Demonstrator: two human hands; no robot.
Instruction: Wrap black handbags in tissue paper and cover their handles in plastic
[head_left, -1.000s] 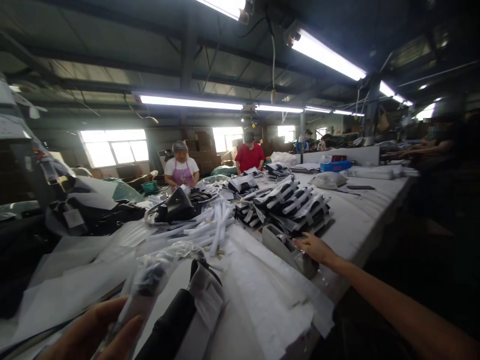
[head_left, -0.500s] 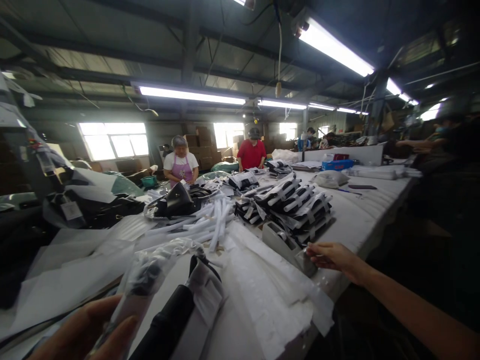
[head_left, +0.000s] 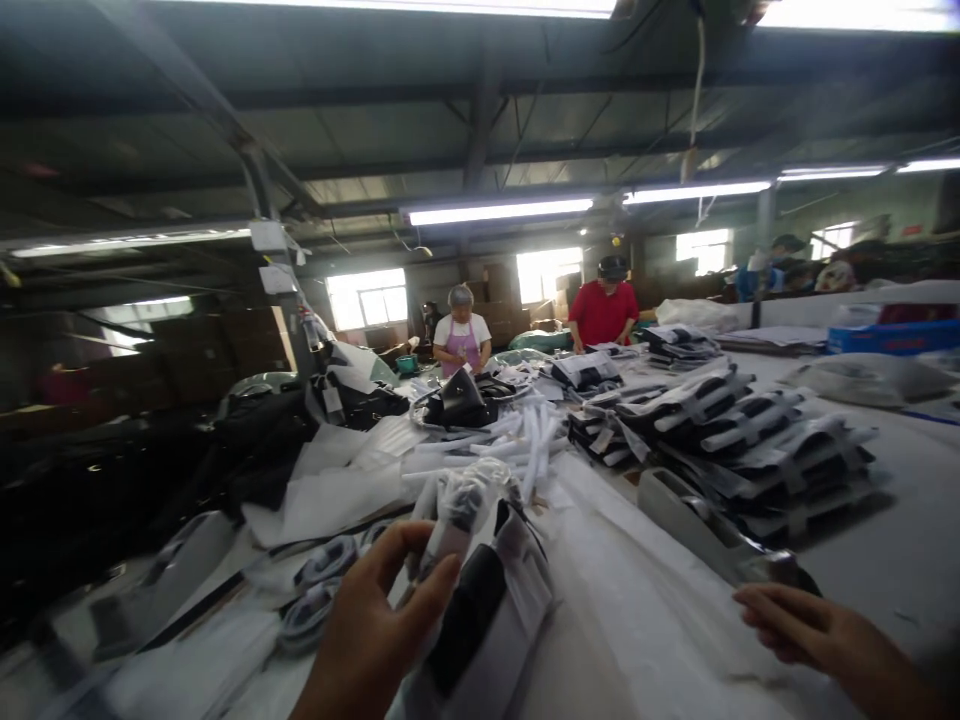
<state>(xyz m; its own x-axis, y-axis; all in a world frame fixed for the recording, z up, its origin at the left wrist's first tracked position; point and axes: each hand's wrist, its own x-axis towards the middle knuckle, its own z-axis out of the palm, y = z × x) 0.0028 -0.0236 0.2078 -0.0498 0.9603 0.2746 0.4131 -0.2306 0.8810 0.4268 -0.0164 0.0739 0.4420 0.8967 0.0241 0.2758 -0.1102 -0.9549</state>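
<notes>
My left hand pinches a clear plastic-wrapped bundle between thumb and fingers; what is inside shows only as greyish, crumpled shapes. Right beneath it lies a black bag part partly covered in white wrapping, tilted on the table. At the right, my right hand has its thumb and fingers pressed together at the front end of a grey tape dispenser. Clear, shiny tape shows by the fingertips, though blur hides its exact edge. White wrapping sheets spread between the two hands.
Stacked wrapped black bags stand behind the dispenser. White paper tubes and a black handbag lie mid-table. Coiled grey straps are left of my left hand. Two people work across the table. A blue box sits far right.
The view has turned left, so the table's contents appear further right. My left hand, with the wrapped bundle, shows more fully. My right hand stays by the dispenser, fingers still pinched.
</notes>
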